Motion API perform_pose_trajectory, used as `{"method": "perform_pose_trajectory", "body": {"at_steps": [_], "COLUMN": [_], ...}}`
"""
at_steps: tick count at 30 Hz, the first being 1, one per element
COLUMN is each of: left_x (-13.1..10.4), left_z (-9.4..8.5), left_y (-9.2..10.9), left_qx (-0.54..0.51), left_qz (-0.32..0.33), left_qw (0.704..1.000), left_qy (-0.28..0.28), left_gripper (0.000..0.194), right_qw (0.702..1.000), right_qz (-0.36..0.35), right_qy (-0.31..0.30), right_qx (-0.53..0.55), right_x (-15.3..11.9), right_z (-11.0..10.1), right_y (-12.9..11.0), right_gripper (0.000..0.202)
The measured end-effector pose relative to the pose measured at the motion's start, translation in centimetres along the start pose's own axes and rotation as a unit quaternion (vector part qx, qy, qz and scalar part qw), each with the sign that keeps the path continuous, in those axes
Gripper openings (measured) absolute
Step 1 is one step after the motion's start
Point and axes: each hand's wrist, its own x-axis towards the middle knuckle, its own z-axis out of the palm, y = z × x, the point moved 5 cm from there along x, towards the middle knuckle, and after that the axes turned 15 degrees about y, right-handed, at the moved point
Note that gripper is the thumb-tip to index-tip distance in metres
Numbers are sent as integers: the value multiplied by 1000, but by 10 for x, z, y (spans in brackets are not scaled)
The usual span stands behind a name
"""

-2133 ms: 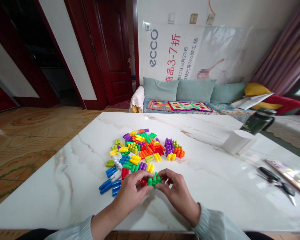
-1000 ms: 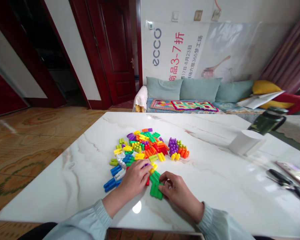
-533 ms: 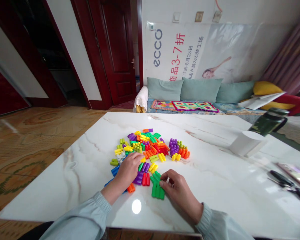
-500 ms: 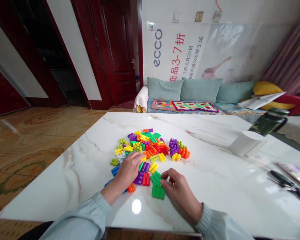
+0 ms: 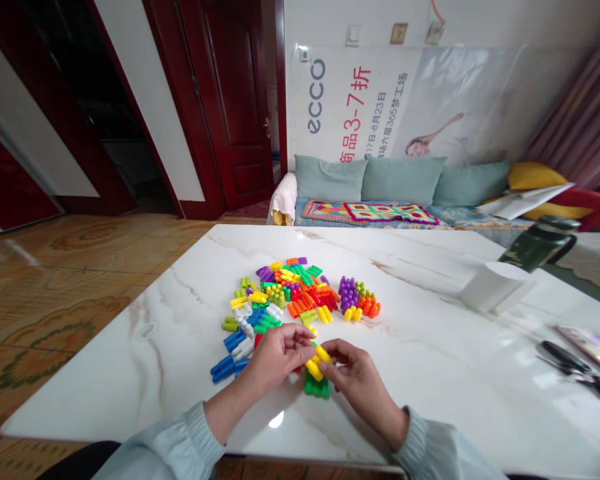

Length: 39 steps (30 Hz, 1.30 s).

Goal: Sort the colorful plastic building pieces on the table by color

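A yellow plastic building block [image 5: 314, 369] is pinched between the fingertips of both hands. My left hand [image 5: 280, 355] grips it from the left, thumb toward me, and covers part of the loose blocks behind. From the right, my right hand [image 5: 356, 370] closes its thumb and fingers on the same block. Just below it a green block piece [image 5: 317, 388] shows; its upper part is hidden by the yellow one and the fingers. Blue blocks [image 5: 223, 369] lie left of my left hand, and a yellow block [image 5: 325, 315] lies beyond the hands.
A pile of mixed-colour blocks [image 5: 300, 283] spreads over the white marbled table [image 5: 430, 400]. To its right stands a cluster of purple blocks [image 5: 349, 293] with orange, green and yellow ones. Farther right are a white box [image 5: 495, 287], a camouflage flask [image 5: 539, 243] and scissors [image 5: 575, 367].
My left hand has moved right and toward me, meeting my right hand. The yellow block is now held above the green piece. Blue and white blocks formerly behind my left hand are uncovered.
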Motion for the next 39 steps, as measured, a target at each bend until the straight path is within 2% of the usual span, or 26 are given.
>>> {"method": "perform_pose_trajectory", "body": {"at_steps": [2, 4, 6, 10, 13, 16, 20, 22, 25, 28, 32, 34, 39], "left_x": [-4, -8, -13, -24, -25, -19, -13, -15, -20, -23, -22, -21, -21], "left_z": [3, 5, 5, 6, 4, 0, 0, 3, 9, 14, 15, 15, 16], "left_y": [4, 11, 22, 42, 44, 38, 25, 18, 8, 5, 0, -4, -8], "left_qx": [-9, 25, 91, 172, 168, 145, 45, -31, -112, -129, -151, -153, -144], "left_qz": [2, 31, 94, 259, 295, 235, 79, 0, -82, -92, -110, -130, -150], "left_qw": [1000, 999, 990, 946, 936, 958, 996, 999, 986, 981, 980, 979, 978], "left_qy": [1, 15, 48, 94, 95, 77, -1, -40, -93, -116, -66, -39, -22], "left_gripper": [38, 34, 21, 7, 12, 17, 24, 30, 36, 36, 35, 33, 41], "right_qw": [999, 996, 995, 994, 997, 997, 989, 979, 981, 989, 993, 993, 996], "right_qz": [9, 1, -6, -16, -56, -78, -13, 15, 4, -36, -98, -100, -59], "right_qy": [33, 57, 62, 49, 39, 14, -49, -76, -81, -65, -6, 7, 38], "right_qx": [36, 67, 83, 91, 45, 23, 141, 189, 178, 128, 73, 68, 56], "right_x": [1, 1, 0, -3, -3, -2, -5, -7, -10, -9, -7, -7, -2], "right_z": [-2, -4, -5, -8, -11, -13, -8, -4, -2, -3, -9, -9, -14], "right_y": [3, 4, 4, -1, -12, -22, -24, -21, -18, -17, -23, -25, -22], "right_gripper": [31, 31, 32, 31, 28, 26, 33, 40, 46, 39, 30, 28, 31]}}
